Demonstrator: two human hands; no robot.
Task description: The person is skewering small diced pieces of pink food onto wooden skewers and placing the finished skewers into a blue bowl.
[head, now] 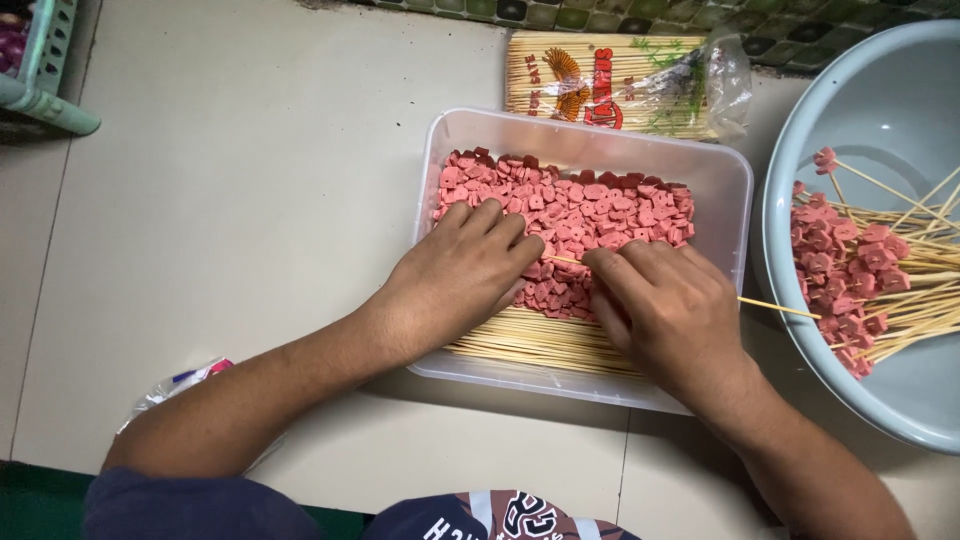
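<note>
tub: clear plastic tub [735, 185] on pale floor, straight in front of the person; both hands work inside it, so stock stays within short reach
pieces: pink sausage pieces [590, 205] heaped across far and middle part of tub; loose, small, cut flat
spare sticks: bamboo sticks [530, 345] lie in a row along tub's near wall, under both wrists; placed beside the pieces, so either can be taken without lifting an arm
left hand: left hand [465, 275] palm down on the pieces, fingers curled and close together; appears to steady or pick a piece; whether it grips one, cannot tell
right hand: right hand [665, 305] pinched narrow on one skewer [775, 306]; stick runs under the palm, tail out past tub's right wall, tip toward left fingertips
basin: grey basin [880, 95] just right of tub; loaded skewers [860, 265] piled inside, meat ends leftward
packet: stick packet [610, 85] behind tub, against tiled edge; open at right end
other: green crate [45, 70] far left; plastic wrapper [185, 385] near left forearm
obstruction: held skewer's tail lies near basin rim; tub's right wall stands between
</note>
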